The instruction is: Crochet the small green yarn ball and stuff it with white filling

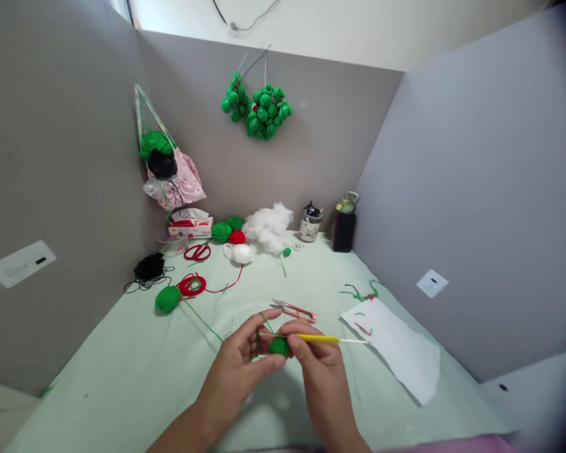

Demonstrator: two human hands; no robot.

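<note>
My left hand [238, 371] is closed around a small green crochet piece [278, 346], with green yarn [202, 321] looped over its index finger. My right hand [318, 365] pinches a yellow-handled crochet hook [318, 338] whose tip sits at the green piece. The yarn strand runs left across the pale green table [122, 377] to a green yarn ball [168, 299]. Red thread snips [295, 309] lie just beyond my hands.
A white paper sheet [396, 349] lies to the right. At the back stand white stuffing [268, 226], a jar [310, 223], a dark bottle [344, 226], a tissue box [190, 225], red scissors [198, 252] and coloured yarn balls. Green crocheted balls [261, 110] hang on the grey partition.
</note>
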